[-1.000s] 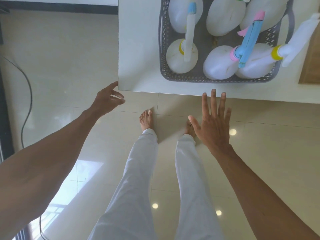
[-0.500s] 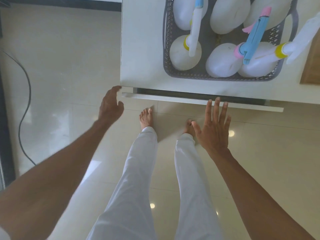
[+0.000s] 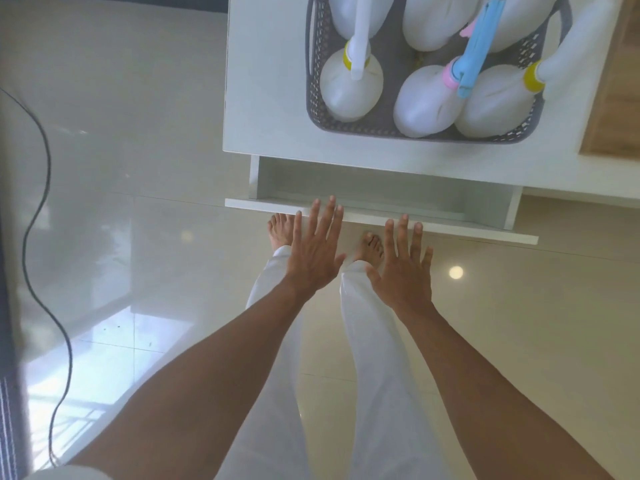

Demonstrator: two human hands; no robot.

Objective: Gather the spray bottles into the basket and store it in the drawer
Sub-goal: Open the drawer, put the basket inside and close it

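A grey perforated basket (image 3: 313,98) stands on the white table top (image 3: 266,98), holding several white spray bottles, among them one with a yellow collar (image 3: 349,88) and one with a pink collar and blue trigger (image 3: 427,98). Below the table's front edge a white drawer (image 3: 381,188) is pulled partly out, its inside bare. My left hand (image 3: 313,252) and my right hand (image 3: 403,268) hover flat with fingers spread, just in front of the drawer's front panel (image 3: 450,226), holding nothing.
A wooden board (image 3: 616,98) lies at the table's right edge. A black cable (image 3: 38,209) runs over the glossy tiled floor at the left. My bare feet and white trouser legs are under the hands.
The drawer has slid further out from under the table top. My left hand moved right from the table's corner to the drawer front, and both hands are now side by side.
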